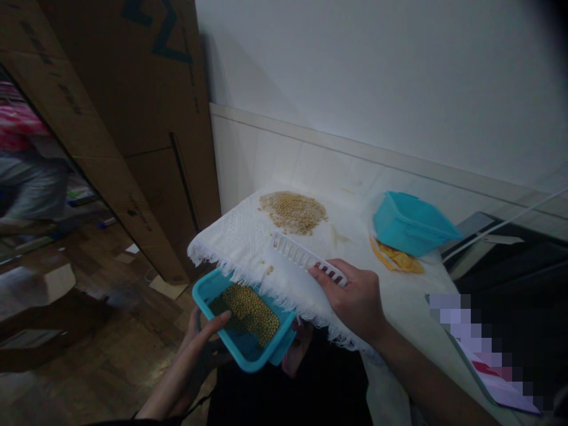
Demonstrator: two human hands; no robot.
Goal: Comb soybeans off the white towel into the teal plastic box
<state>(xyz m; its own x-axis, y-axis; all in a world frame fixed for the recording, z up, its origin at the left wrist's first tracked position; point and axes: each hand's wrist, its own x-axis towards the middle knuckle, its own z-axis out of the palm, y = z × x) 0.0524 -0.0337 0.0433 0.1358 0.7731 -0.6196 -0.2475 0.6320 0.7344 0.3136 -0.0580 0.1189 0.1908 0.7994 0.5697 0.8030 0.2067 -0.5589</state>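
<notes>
The left hand [199, 343] grips a blue tub [243, 362] of beans [252, 310], thumb over its rim, at the cloth-covered bench's [235, 232] fringed edge, while the right hand [355, 296] pinches a slotted white tool [290, 260] (its far end near the loose bean pile [293, 212]).

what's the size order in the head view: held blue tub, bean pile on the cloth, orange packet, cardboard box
1. cardboard box
2. held blue tub
3. bean pile
4. orange packet, partly hidden

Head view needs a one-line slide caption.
Left hand holding a blue tub of soybeans at the edge of a fringed white cloth, right hand gripping a slotted white plastic piece.
</notes>
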